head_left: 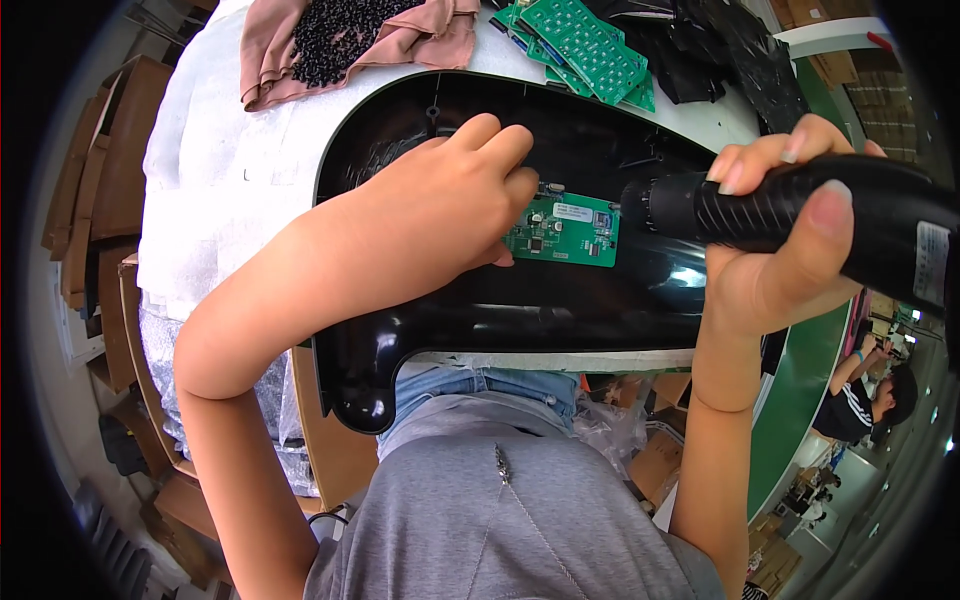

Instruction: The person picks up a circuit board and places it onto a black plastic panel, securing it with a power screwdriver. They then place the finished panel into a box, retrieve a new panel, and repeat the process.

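A black electric screwdriver point(790, 205) lies sideways in my right hand point(780, 240), with the fingers and thumb wrapped round its body. Its narrow end points left, at the upper right corner of a green circuit board point(570, 235). The board rests inside a large black plastic shell point(500, 325). My left hand point(485, 185) is at the board's left edge with its fingers curled and closed. The fingertips are hidden behind the knuckles, so what they pinch does not show. A small screw point(640, 160) appears to lie in the shell above the board.
Beyond the shell, many small black pieces point(345, 35) lie on a pinkish-brown cloth point(265, 55). A stack of green circuit boards point(585, 50) and black plastic bags point(700, 50) lie at the far right. Cardboard boxes point(125, 150) stand to the left. Another person point(860, 400) is at the right.
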Motion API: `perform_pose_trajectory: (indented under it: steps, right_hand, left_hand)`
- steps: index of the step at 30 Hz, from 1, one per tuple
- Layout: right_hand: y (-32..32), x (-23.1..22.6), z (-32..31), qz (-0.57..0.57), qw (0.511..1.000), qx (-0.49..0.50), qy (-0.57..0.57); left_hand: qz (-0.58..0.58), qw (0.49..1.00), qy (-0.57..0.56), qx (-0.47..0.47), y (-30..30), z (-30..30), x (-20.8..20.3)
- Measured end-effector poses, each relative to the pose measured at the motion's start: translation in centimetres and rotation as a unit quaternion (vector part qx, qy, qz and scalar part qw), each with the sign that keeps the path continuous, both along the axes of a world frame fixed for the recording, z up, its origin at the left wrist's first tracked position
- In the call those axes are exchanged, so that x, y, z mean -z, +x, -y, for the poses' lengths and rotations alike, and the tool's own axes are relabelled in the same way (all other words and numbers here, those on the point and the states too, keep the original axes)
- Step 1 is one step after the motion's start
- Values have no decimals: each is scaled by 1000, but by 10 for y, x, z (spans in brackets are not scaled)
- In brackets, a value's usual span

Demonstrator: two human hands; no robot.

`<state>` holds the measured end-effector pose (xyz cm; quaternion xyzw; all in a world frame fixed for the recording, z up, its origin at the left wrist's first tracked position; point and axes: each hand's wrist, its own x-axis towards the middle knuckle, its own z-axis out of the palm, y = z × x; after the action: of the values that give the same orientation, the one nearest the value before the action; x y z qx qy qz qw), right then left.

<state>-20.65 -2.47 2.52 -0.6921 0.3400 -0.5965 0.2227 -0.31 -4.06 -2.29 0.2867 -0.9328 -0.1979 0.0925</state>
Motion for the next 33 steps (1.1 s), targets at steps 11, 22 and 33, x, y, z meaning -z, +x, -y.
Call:
perform_pose_trajectory:
  steps: [11,22,33]
  right_hand:
    - [8,-1,2,17,1000,-5,13]
    - [-27,-57,-25,280,958,-43,-42]
    - [-52,-65,-22,265,963,-45,-2]
  left_hand:
    - [-7,1000,-8,1,0,-2,1]
    - [-169,932,-174,-269,54,60,-21]
    - [-46,948,-174,-264,74,98,10]
